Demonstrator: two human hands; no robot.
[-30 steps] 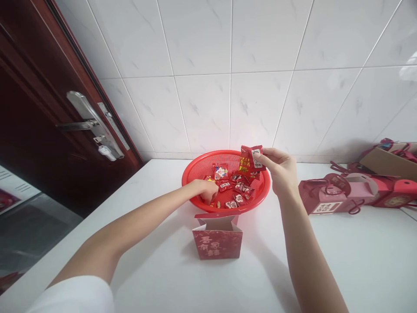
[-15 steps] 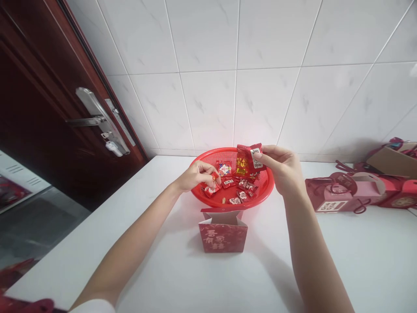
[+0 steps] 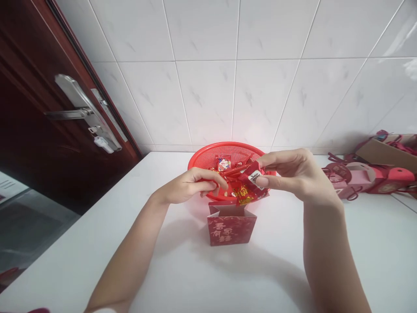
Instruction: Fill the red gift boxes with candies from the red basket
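Observation:
My right hand (image 3: 295,174) pinches a red candy packet (image 3: 245,194) with gold print and a white label between thumb and fingers. The packet hangs tilted just above the back right of an open red paper box (image 3: 232,230) with white characters on its front. My left hand (image 3: 185,187) is curled over the front left rim of a red mesh basket (image 3: 224,144), its fingertips close to the box's back. What lies between those fingers is hard to make out against the red behind them. Several small wrapped candies (image 3: 224,163) lie in the basket.
Pink and red gift boxes (image 3: 358,174) stand at the right, with an open cardboard carton (image 3: 386,152) behind them. A tiled wall (image 3: 205,100) backs the white table (image 3: 182,278). At the left is a dark red door (image 3: 29,100) with keys in its lock.
My right hand has brought the packet down and nearer, from over the basket to beside the box opening. My left hand has shifted slightly right, and the view has moved a little.

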